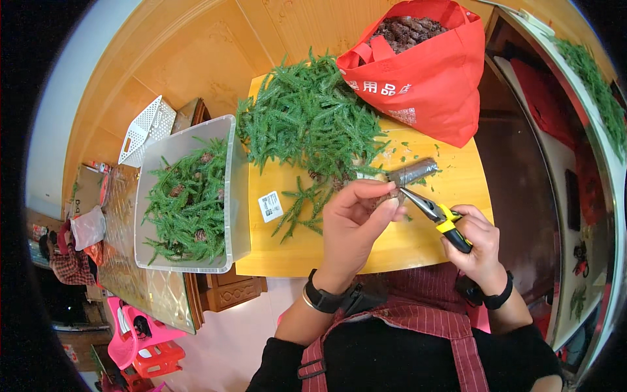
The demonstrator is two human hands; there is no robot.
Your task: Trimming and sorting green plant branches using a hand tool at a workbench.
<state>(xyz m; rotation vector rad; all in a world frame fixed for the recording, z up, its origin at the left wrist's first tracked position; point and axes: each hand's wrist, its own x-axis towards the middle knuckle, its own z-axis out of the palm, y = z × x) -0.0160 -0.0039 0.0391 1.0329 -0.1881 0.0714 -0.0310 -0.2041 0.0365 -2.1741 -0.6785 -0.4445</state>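
Note:
Over the yellow table (294, 255), my left hand (356, 225) pinches a small brown thing, mostly hidden by the fingers. My right hand (477, 242) is closed round the yellow-and-black handles of needle-nose pliers (428, 208). The jaws of the pliers point left and reach the fingertips of my left hand. Just beyond the fingers lies a dark, shiny bundle (413, 172) of thin pieces. A green artificial pine sprig (297, 208) lies left of my left hand, with brown pine cones (315, 176) beside it.
Green sprigs (307, 111) are heaped at the back. A red bag (424, 85) full of brown pine cones stands back right. At left, a clear plastic bin (238, 196) holds sprigs with cones. A white label (270, 206) and green scraps lie on the table.

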